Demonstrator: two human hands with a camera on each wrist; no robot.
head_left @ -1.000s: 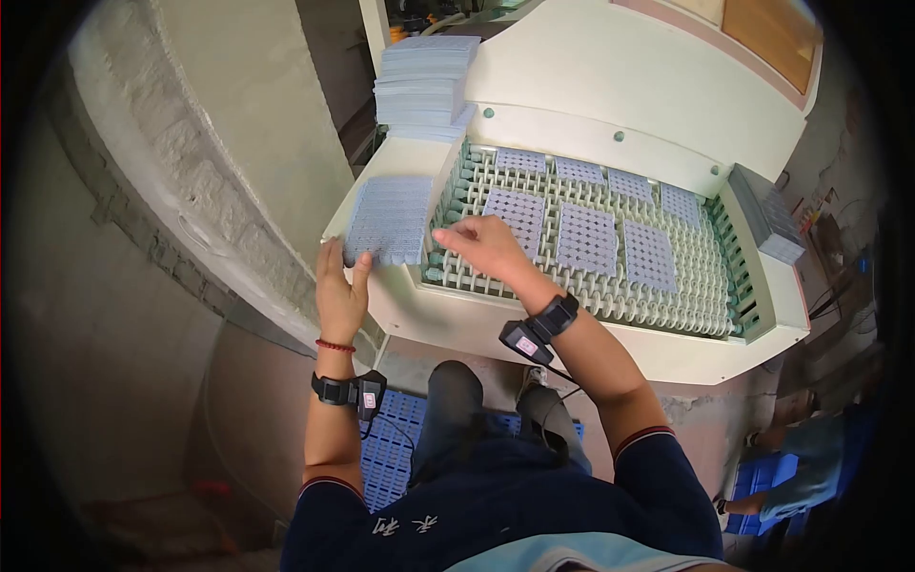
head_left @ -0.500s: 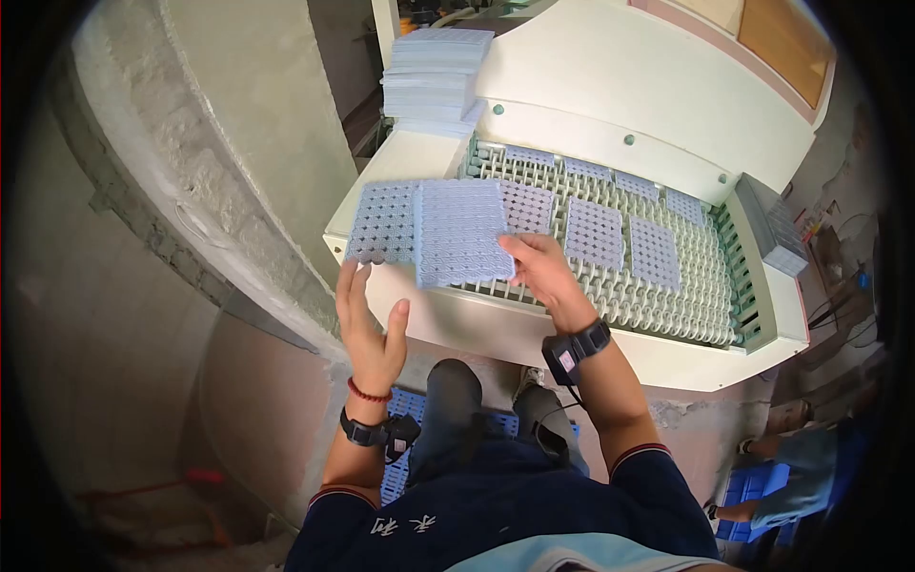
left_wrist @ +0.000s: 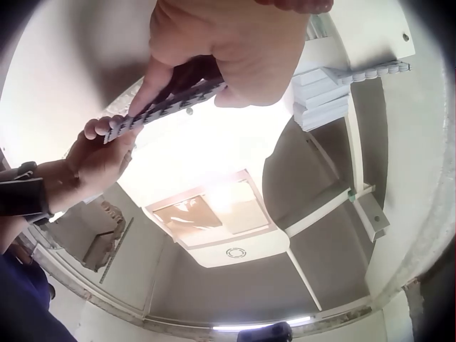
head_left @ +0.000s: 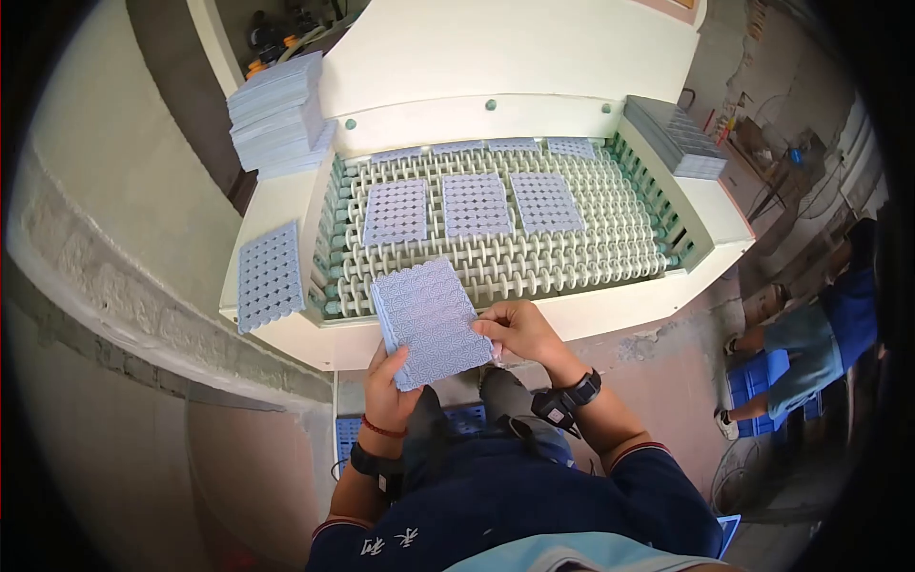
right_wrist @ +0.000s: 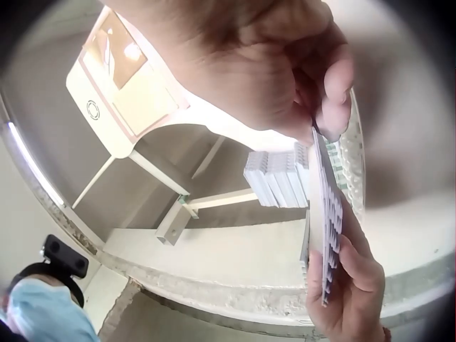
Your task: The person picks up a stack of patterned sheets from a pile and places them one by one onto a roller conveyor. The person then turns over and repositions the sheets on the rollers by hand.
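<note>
A small stack of light blue perforated sheets [head_left: 434,324] is held between both hands in front of the machine. The left hand [head_left: 389,389] grips its lower left edge, thumb on top, and the right hand [head_left: 522,334] pinches its right edge. In the left wrist view the sheets [left_wrist: 167,107] appear edge-on between the left hand [left_wrist: 228,50] and the right hand [left_wrist: 100,160]. The right wrist view shows the sheets [right_wrist: 326,214] edge-on, with the right hand [right_wrist: 249,64] above and the left hand [right_wrist: 349,288] below.
Several sheets lie on the roller conveyor [head_left: 610,262]. One sheet [head_left: 270,276] lies on the left ledge, its corner past the front edge. A tall pile [head_left: 276,119] stands at the back left, and a grey stack [head_left: 672,138] at the right. Another person [head_left: 805,343] is at the far right.
The right hand has brought the stack from the left ledge toward the body, and the left hand has taken hold of it. One sheet stays on the ledge. The head view has shifted.
</note>
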